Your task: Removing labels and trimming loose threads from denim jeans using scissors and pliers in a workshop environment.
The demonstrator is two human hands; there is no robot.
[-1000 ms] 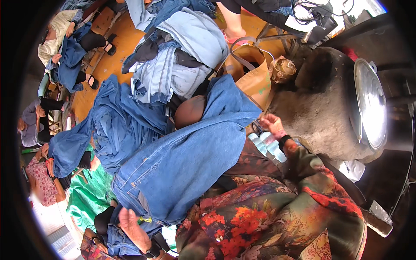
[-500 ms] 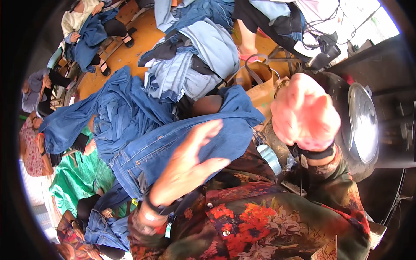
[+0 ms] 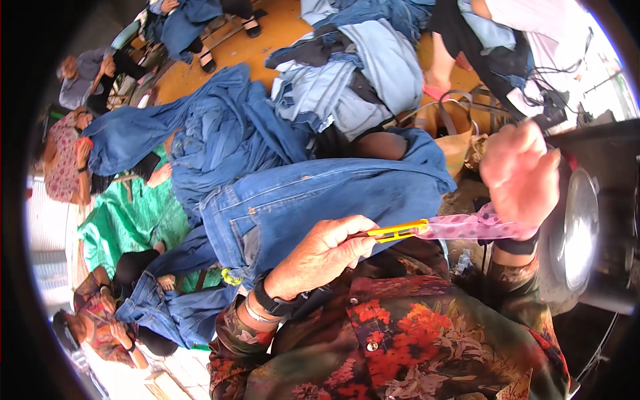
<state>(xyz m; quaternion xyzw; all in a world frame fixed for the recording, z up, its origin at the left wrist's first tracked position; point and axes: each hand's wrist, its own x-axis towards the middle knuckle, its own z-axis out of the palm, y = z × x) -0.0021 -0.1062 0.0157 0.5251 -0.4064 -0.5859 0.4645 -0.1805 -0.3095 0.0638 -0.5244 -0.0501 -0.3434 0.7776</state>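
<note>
My left hand [image 3: 320,252] is closed on yellow-handled thread snips [image 3: 399,231], whose far end is hidden in the fingers. From their other end a pink spotted ribbon [image 3: 460,225] stretches across to my right wrist. My right hand [image 3: 522,175] is raised beside it; its fingers are blurred and foreshortened, and nothing shows in them. Below and beyond the left hand, blue jeans [image 3: 287,200] lie across my lap, a grey patch showing near a pocket.
Denim garments [image 3: 223,133] and lighter ones [image 3: 360,73] are heaped ahead. A paper bag [image 3: 455,143] stands near a round metal lid [image 3: 580,227] at right. A green sheet [image 3: 127,220] lies at left, with co-workers [image 3: 100,313] handling denim around it.
The left hand has gone from spread fingers to gripping the snips. The ribbon now shows stretched between the hands. My view has shifted, moving the scene rightward in it.
</note>
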